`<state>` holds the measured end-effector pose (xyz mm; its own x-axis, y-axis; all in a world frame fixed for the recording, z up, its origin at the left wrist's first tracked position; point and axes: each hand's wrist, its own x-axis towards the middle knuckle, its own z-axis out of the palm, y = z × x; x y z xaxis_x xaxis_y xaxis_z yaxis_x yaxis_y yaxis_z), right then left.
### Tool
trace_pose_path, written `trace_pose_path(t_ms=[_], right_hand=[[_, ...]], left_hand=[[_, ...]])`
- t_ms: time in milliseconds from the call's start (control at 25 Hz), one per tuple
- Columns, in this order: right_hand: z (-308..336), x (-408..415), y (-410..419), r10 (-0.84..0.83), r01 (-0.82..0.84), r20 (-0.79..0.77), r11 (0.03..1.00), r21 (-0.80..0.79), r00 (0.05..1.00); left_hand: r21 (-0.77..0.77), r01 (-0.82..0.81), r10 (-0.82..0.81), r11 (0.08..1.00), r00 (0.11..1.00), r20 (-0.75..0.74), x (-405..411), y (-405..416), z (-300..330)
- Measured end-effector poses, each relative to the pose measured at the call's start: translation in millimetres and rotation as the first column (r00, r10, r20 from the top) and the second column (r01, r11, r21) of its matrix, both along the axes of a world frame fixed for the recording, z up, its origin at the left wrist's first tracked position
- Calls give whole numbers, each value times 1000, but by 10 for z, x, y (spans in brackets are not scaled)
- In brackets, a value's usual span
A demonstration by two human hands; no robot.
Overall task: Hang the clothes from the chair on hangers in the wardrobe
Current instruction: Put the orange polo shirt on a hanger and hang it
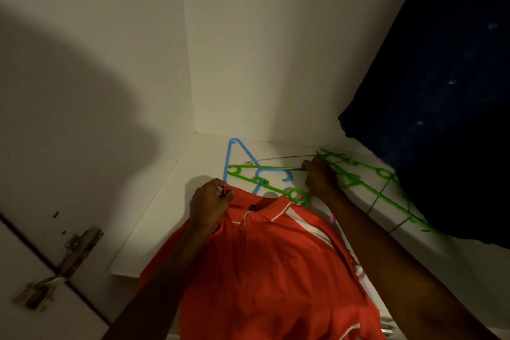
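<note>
Red shirt (265, 265) is closest to the camera, draped over the front edge of the wardrobe shelf (165, 196), collar pointing toward the back. Left hand (211, 203) has the collar's left corner bunched in its fingers, so that grip is closed on fabric. Right hand (320, 176) is reaching into the hanger pile further back, fingers curled onto a green hanger (265, 168).

Looks like the step here is getting one hanger free, and that pile is a mess: the green one is tangled with a blue hanger (234, 157), a thin wire hanger (278, 159), and more green hangers (372, 182) run off to the right under the dark garment (441, 105) hanging there.

Tips, as I see it:
- lift the green one by its hook end and wiggle, don't yank, or the blue one comes along
- keep the collar pinched so the shirt doesn't slide off the shelf
- feed the hanger in through the neck, one shoulder at a time, since the placket looks buttoned up
</note>
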<state>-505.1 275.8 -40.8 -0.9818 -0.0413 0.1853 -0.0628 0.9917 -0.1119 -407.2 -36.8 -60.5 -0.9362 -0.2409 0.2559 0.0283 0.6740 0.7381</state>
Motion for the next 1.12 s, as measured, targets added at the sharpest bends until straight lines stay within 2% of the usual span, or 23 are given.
trace_pose_path(t_ms=[120, 200, 280, 320, 360, 400, 440, 480, 520, 640, 720, 960, 1120], right_hand=[[12, -10, 77, 25, -29, -130, 999, -24, 991], [139, -3, 80, 100, -105, -238, 994, -10, 966], [303, 4, 76, 212, -207, -394, 977, 58, 894], [407, 29, 37, 243, -254, -465, 966, 39, 851], [536, 71, -37, 238, -302, -509, 952, -45, 827], [705, 141, -145, 195, -349, -525, 913, -211, 829], [879, 211, -258, 145, -387, -494, 814, -432, 857], [1056, 298, -377, 127, -410, -443, 658, -632, 887], [1218, 392, -497, 127, -429, -427, 506, -748, 895], [1516, 566, -802, 237, -451, -408, 168, -877, 882], [1495, 601, -944, 308, -398, -360, 68, -915, 880], [1110, 553, -1015, 380, -265, -220, 70, -962, 898], [1252, 497, -905, 443, -207, -105, 188, -960, 890]], left_hand=[[-7, 5, -5, 1000, 1000, -2, -12, 10, -7], [-16, 3, -3, 1000, 1000, -9, -23, 6, -12], [-13, 14, -14, 1000, 1000, -17, -48, -14, -40], [2, 23, -22, 1000, 999, -25, -50, -24, -57], [21, 26, -25, 999, 999, -38, -41, -29, -62], [41, 25, -22, 999, 998, -60, -30, -30, -60], [64, 21, -15, 998, 996, -91, -23, -33, -57], [84, 13, -2, 996, 992, -124, -19, -39, -56], [86, -2, 16, 996, 988, -156, -7, -43, -52], [40, -43, 52, 998, 971, -233, 63, -22, -32], [55, -29, 43, 998, 956, -290, 106, -19, -8], [233, 28, 50, 972, 946, -321, 158, -5, 44], [320, 94, 41, 943, 920, -390, 113, -30, 378]])
